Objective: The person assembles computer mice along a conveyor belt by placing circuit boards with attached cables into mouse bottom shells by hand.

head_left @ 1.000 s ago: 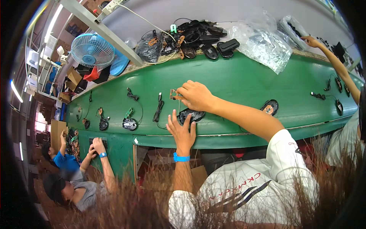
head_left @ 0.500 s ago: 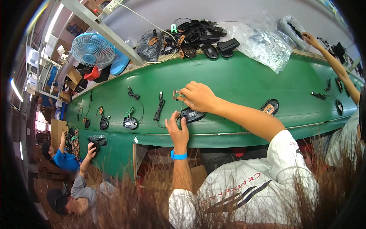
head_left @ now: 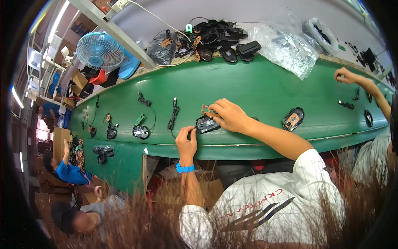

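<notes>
Over the green bench lies an opened black computer mouse base [head_left: 207, 124], its inside showing. My right hand [head_left: 232, 116] pinches a small brown circuit board [head_left: 205, 110] just above its far side. At the left end of the base, my left hand [head_left: 186, 142] has thumb and fingers closed on its edge; whether the cable is also between them is hidden. A coiled black cable with a plug [head_left: 173, 118] rests to the left of the base.
More opened mice with cables lie along the green bench [head_left: 248, 91], including one mouse [head_left: 293, 119] at right. Black shells [head_left: 219, 37] and a clear plastic bag [head_left: 286, 50] line the back. A blue fan [head_left: 99, 52] stands far left. A co-worker's hand [head_left: 346, 76] reaches in at right.
My right hand has brought the board rightward and down to the mouse base. My left hand's fingers have closed at the base's left end. The right co-worker's hand has drawn back from the bag.
</notes>
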The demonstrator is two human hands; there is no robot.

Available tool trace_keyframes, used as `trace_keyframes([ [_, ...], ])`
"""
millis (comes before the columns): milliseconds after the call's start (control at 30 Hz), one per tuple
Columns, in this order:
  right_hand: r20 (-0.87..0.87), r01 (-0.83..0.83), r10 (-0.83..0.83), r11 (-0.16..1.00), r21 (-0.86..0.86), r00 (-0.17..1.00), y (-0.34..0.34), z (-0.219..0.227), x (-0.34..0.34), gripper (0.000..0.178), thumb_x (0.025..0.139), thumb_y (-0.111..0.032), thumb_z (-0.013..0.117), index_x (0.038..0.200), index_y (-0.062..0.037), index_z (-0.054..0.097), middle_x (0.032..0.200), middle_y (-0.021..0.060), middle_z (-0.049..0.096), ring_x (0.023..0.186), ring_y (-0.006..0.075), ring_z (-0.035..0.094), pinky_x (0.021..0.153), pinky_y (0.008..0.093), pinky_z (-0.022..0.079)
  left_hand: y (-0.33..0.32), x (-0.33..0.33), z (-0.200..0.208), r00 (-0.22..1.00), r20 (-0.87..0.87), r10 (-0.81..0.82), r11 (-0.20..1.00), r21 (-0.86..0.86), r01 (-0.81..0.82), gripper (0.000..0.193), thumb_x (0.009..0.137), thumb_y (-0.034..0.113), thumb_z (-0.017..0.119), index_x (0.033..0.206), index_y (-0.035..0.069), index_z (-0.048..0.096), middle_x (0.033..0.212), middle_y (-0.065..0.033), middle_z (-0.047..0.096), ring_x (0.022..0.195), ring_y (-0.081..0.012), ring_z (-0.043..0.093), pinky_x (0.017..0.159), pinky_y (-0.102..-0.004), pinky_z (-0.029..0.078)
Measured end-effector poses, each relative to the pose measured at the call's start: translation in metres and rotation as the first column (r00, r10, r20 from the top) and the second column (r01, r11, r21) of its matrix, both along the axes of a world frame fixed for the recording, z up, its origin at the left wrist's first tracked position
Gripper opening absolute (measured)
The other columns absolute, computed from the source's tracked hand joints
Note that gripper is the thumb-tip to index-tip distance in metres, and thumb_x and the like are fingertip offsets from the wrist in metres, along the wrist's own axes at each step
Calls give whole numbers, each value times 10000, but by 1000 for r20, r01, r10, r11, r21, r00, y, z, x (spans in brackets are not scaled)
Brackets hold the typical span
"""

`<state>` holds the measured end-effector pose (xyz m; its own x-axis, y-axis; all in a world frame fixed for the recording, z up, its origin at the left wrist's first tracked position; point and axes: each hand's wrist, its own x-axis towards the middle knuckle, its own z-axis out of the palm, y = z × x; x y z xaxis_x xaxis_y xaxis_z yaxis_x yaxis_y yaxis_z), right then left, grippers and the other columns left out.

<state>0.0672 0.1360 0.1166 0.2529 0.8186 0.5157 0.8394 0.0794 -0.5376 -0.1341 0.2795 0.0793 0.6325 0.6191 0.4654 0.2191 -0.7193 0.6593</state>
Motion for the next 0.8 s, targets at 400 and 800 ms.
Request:
trace_keyframes([
  [400, -4, 16, -16, 1000, -12, 1000, -3, -17, -17, 353, 827, -111, 753, 1143, -40, 611, 1042, 130, 614, 993, 337, 598, 873, 433, 519, 16, 1, -1, 987, -135, -85, 987, 126, 102, 44, 870, -27, 690, 909, -7, 694, 870, -168, 674, 793, -374, 661, 706, -428, 524],
  [800, -13, 36, -36, 999, -14, 999, -5, -21, -19, 269, 896, -159, 726, 1116, -40, 628, 1011, 125, 622, 959, 329, 600, 844, 432, 518, 20, 11, 5, 961, -262, -89, 985, 120, 124, 38, 850, 10, 719, 862, -18, 696, 865, -184, 674, 822, -397, 661, 731, -466, 521],
])
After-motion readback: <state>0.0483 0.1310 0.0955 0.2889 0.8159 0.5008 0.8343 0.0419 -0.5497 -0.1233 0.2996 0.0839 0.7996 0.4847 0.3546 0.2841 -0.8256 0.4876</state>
